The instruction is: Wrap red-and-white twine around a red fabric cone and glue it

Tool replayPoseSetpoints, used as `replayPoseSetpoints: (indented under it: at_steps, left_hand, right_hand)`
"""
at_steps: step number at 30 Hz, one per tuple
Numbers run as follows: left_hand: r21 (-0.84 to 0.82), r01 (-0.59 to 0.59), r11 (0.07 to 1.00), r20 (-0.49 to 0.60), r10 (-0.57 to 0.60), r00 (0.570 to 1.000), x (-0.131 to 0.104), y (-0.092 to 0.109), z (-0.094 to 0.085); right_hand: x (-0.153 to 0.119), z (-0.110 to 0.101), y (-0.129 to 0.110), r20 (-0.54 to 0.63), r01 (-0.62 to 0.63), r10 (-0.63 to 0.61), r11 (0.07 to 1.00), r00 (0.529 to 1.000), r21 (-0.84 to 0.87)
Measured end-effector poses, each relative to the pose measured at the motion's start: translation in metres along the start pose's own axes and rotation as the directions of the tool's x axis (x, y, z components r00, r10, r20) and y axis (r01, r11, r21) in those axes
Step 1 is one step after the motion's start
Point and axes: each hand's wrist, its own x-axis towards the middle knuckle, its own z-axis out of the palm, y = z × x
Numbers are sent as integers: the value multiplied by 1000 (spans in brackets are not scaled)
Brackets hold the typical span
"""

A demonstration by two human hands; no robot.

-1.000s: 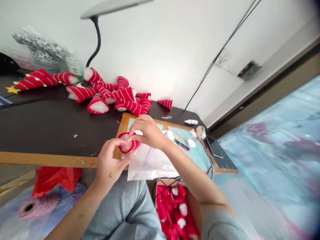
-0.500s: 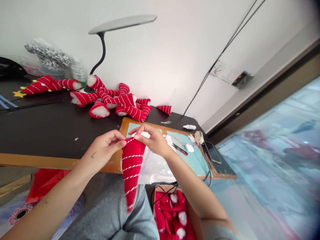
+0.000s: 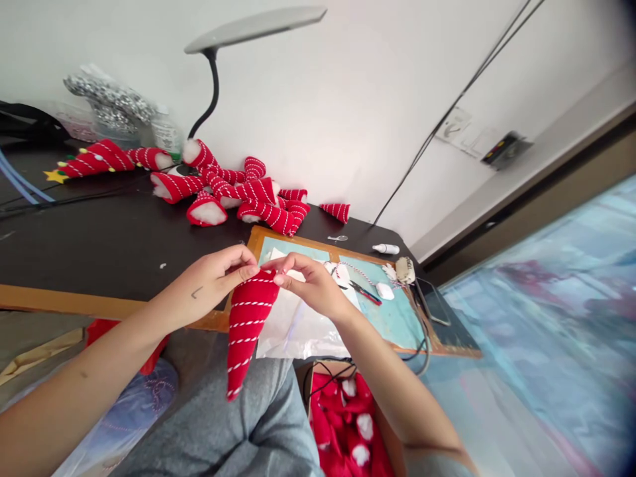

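Cardboard box (image 3: 385, 424) at 6 o'clock, stuffed with red fabric pieces (image 3: 345, 424). Striped red cone (image 3: 247, 324) pinched at its rim between left hand (image 3: 211, 285) and right hand (image 3: 311, 285), tip hanging toward 6 o'clock.

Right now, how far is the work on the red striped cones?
Done, by the look of it: a pile of stuffed cones lies at the back of the table. In hand: left hand and right hand pinch the open rim of one red striped cone, tip down. Left: more red pieces in the box by the knee.
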Motion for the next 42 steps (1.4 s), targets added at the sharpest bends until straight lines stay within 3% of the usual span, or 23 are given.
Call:
replayPoseSetpoints:
  at_steps: [7,15,20,29,32,34,35,36,38,39,40,41,42]
  left_hand:
    - [-51,35,998,-18,-36,999,3,5,-1]
    - [-136,43,990,-19,-46,999,3,-2,3]
    - [-101,98,990,-6,-100,995,4,4,2]
    - [-25,67,997,-38,-68,997,16,11,2]
    - [108,-5,994,-56,11,998,29,25,-3]
    - [276,-154,949,-93,186,978,42,33,-9]
    - [388,-274,880,-118,343,932,48,35,-13]
    - [515,-400,758,-113,523,845,52,35,-16]
    - [719,-583,378,26,824,566,54,29,-20]
    - [766,-616,183,140,888,438,50,22,-19]
    - [777,-629,29,246,905,346,43,13,-17]
    - [768,-636,-74,337,892,303,34,3,-14]
    - [756,-642,-129,394,873,287,23,-9,-9]
  right_hand:
    - [-1,-2,10,-95,-21,18,999,995,-32]
    - [1,1,12,-170,-17,4,997,985,-76]
    - [3,3,9,-199,30,-56,991,978,-133]
    - [15,-2,6,-258,6,-82,959,963,-283]
    - [29,-8,-1,-277,31,-135,937,951,-349]
    - [35,-19,-9,-302,68,-220,894,928,-443]
    - [34,-26,-12,-310,85,-279,852,909,-517]
    - [30,-34,-14,-307,89,-335,791,891,-606]
    - [10,-50,-11,-268,18,-371,613,889,-790]
    - [-5,-56,-4,-256,-63,-324,502,911,-862]
    - [-22,-60,6,-263,-156,-240,388,935,-908]
    - [-40,-62,18,-292,-246,-139,277,946,-929]
    - [-57,-63,31,-326,-312,-48,189,944,-931]
